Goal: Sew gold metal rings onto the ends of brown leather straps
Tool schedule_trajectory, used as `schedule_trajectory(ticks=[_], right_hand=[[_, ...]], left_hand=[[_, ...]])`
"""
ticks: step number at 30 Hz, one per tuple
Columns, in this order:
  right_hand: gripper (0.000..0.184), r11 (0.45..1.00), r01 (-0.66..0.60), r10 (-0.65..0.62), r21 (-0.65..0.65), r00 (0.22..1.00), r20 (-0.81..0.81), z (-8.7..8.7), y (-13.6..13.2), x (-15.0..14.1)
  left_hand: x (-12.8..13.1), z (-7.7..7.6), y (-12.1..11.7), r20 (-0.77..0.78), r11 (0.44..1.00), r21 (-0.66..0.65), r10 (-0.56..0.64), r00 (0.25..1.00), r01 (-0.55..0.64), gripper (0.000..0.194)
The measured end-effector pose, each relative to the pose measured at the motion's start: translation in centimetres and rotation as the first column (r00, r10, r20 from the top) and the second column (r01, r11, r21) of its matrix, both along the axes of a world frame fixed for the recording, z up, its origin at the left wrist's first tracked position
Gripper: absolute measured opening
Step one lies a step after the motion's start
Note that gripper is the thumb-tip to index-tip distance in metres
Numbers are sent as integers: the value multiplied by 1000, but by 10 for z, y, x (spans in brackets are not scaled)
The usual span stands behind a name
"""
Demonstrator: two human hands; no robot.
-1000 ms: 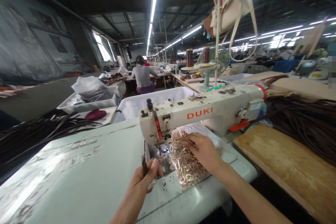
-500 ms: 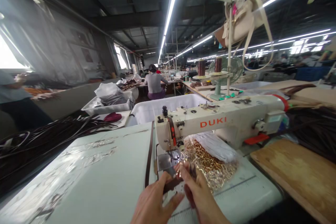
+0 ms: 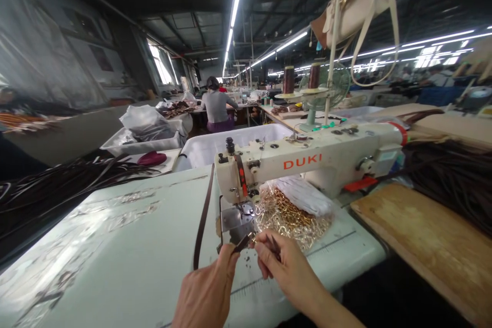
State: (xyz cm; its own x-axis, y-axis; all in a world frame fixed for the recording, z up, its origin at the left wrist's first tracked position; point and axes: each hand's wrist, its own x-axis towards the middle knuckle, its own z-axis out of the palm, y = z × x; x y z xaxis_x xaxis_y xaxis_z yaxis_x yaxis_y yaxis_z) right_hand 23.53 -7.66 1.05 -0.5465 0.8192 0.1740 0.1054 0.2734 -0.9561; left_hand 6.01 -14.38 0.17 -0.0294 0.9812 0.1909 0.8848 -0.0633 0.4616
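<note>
My left hand point(image 3: 207, 284) is closed, pinching the end of a dark brown strap point(image 3: 242, 243) between thumb and forefinger. A small gold metal clasp point(image 3: 252, 239) sits at the strap's tip, between the two hands. My right hand point(image 3: 282, 261) is closed, with its thumb and forefinger at the clasp. Dark pointed blades that look like thread snips point(image 3: 274, 246) stick out from its curled fingers; their handles are hidden. Just behind the hands are the needle plate point(image 3: 234, 219) of a white sewing machine point(image 3: 269, 159) and an opened plastic bag of gold clasps point(image 3: 294, 215).
A long dark strap point(image 3: 203, 215) lies on the pale green tabletop point(image 3: 154, 251). Dark straps point(image 3: 49, 195) are heaped at the left. A wooden board point(image 3: 418, 246) lies to the right, a white bin point(image 3: 238, 138) behind the machine. A person point(image 3: 218, 105) sits farther back.
My hands have drawn a little apart, and the left has turned with its back up. The clasp on the strap's end now shows between them. The view has shifted slightly.
</note>
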Motion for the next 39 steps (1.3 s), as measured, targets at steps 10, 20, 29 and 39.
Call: schedule_trajectory(ticks=[10,20,29,39], right_hand=[[16,883,58,-187,466,953,237,-17,-11,-5],[36,845,-106,-84,525,942,325,-13,-11,0],[19,719,-518,265,464,821,505,16,24,21],[21,831,-426,255,357,863,437,36,19,19]], left_hand=[[1,0,0,-241,993,82,-58,969,80,17],[6,15,-1,-61,988,-141,-68,996,59,24],[-25,20,-6,167,919,-178,-323,932,351,32],[-13,22,-1,213,928,-122,-323,922,353,17]])
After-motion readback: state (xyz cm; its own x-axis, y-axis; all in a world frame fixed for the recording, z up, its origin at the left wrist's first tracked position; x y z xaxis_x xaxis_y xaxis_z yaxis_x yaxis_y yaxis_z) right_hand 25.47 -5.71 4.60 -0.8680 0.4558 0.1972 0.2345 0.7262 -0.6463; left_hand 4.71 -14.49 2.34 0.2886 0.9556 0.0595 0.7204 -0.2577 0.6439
